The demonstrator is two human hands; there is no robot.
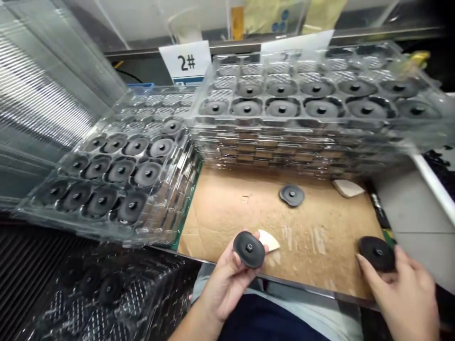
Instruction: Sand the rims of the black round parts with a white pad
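Note:
My left hand [225, 284] is closed on a round black rubber disc [249, 249] with a small centre hub, held up over the front edge of the brown cardboard mat [227, 213]. My right hand [405, 293] grips a second black disc [377, 253] at the mat's right front corner. A third disc [292, 194] lies loose on the cardboard farther back. A cream wedge-shaped piece [270, 240] rests just behind the left disc; another cream wedge [348, 188] lies at the back right.
A stack of clear plastic trays [313, 142] holding black discs stands behind the mat. Another filled tray stack [117, 175] sits at the left. More trays [103, 293] lie lower left. A "2#" sign [185, 61] stands behind.

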